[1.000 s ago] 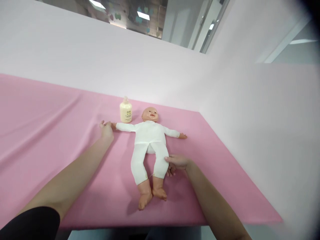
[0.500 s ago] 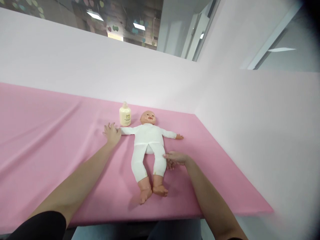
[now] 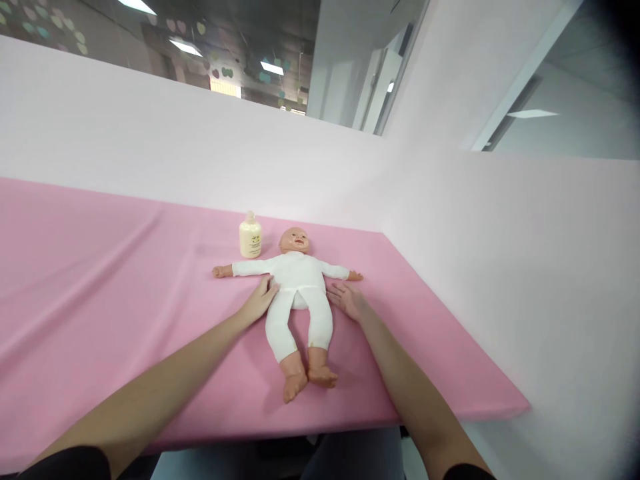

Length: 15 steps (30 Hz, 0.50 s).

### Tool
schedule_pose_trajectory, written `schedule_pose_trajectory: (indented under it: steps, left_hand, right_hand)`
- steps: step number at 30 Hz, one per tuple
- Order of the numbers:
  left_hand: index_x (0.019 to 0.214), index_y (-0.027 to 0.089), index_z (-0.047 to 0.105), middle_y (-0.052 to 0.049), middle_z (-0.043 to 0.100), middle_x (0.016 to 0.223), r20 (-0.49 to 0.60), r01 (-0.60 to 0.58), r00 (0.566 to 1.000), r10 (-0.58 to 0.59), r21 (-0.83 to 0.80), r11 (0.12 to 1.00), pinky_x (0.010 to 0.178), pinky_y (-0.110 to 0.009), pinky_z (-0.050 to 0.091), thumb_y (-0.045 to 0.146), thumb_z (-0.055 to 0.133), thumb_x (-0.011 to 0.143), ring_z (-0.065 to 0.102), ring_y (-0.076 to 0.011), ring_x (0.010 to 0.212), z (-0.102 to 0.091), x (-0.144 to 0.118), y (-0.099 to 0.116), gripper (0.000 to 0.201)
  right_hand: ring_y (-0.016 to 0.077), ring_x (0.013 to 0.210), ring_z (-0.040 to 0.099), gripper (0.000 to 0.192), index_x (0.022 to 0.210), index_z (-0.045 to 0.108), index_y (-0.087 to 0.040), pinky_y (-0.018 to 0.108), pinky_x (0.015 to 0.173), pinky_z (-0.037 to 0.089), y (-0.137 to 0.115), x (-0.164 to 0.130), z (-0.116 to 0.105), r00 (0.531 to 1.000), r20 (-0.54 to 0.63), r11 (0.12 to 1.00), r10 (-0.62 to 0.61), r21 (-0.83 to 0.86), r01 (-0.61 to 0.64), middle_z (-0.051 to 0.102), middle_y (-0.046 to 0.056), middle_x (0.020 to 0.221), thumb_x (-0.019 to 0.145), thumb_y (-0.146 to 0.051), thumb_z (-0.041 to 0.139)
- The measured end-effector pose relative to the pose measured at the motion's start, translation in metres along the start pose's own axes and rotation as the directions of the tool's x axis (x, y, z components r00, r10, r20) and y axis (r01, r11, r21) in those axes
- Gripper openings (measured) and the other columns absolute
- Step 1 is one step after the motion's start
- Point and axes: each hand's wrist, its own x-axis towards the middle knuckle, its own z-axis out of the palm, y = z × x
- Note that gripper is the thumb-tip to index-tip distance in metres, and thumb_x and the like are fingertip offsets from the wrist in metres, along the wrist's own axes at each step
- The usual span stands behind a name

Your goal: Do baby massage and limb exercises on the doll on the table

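A baby doll (image 3: pixel 299 273) in a white body suit lies on its back, arms stretched out sideways and bare feet toward me. My left hand (image 3: pixel 259 301) rests against the doll's waist on the left side, thumb raised and fingers partly hidden by its body. On the opposite side, my right hand (image 3: pixel 347 300) lies with fingers stretched out, the tips at the doll's waist. Neither hand is closed around anything. Beyond the doll's left-hand arm stands a pale yellow pump bottle (image 3: pixel 251 238) with dark print.
Pink cloth (image 3: pixel 125 280) with some creases covers the table. A white wall (image 3: pixel 150 147) runs along the back and another wall (image 3: pixel 500 267) rises at the right. Above the back wall is a window (image 3: pixel 225 40) with heart-shaped stickers.
My left hand has left the doll's outstretched hand and come right to its waist. My right hand has moved up from the thigh to the waist, fingers now extended.
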Motion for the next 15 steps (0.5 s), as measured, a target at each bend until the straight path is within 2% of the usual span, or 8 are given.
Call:
schedule_pose_trajectory:
  steps: [6, 11, 15]
  left_hand:
    - [0.142, 0.019, 0.026, -0.013, 0.028, 0.151, 0.061, 0.084, 0.995, -0.079, -0.089, 0.992, 0.113, -0.040, 0.025, 0.054, 0.060, 0.078, 0.029, -0.0283, 0.138, 0.000, -0.012, 0.009, 0.080]
    - [0.143, 0.016, 0.021, -0.015, 0.026, 0.151, 0.088, 0.073, 0.994, -0.063, -0.121, 0.990, 0.113, -0.039, 0.025, 0.052, 0.061, 0.078, 0.027, -0.0276, 0.139, -0.002, -0.015, 0.014, 0.084]
    - [0.142, 0.017, 0.024, -0.014, 0.026, 0.152, 0.093, 0.054, 0.995, -0.040, -0.152, 0.987, 0.114, -0.038, 0.024, 0.050, 0.063, 0.077, 0.026, -0.0275, 0.140, -0.002, -0.016, 0.016, 0.083]
  right_hand:
    - [0.0210, 0.109, 0.063, 0.048, 0.131, 0.039, -0.009, 0.038, 0.090, 0.054, -0.004, 0.022, 0.003, 0.998, -0.037, 0.985, -0.047, 0.167, 0.052, 0.056, 0.020, 0.127, 0.090, -0.032, 0.041]
    - [0.0237, 0.109, 0.063, 0.050, 0.129, 0.040, -0.001, 0.037, 0.085, 0.057, -0.011, 0.039, 0.003, 0.994, -0.051, 0.971, -0.092, 0.216, 0.101, 0.057, 0.025, 0.123, 0.088, -0.030, 0.040]
    - [0.0242, 0.105, 0.064, 0.050, 0.128, 0.042, -0.005, 0.038, 0.081, 0.059, -0.020, 0.047, -0.004, 0.990, -0.100, 0.972, -0.095, 0.206, 0.114, 0.061, 0.022, 0.117, 0.086, -0.032, 0.044]
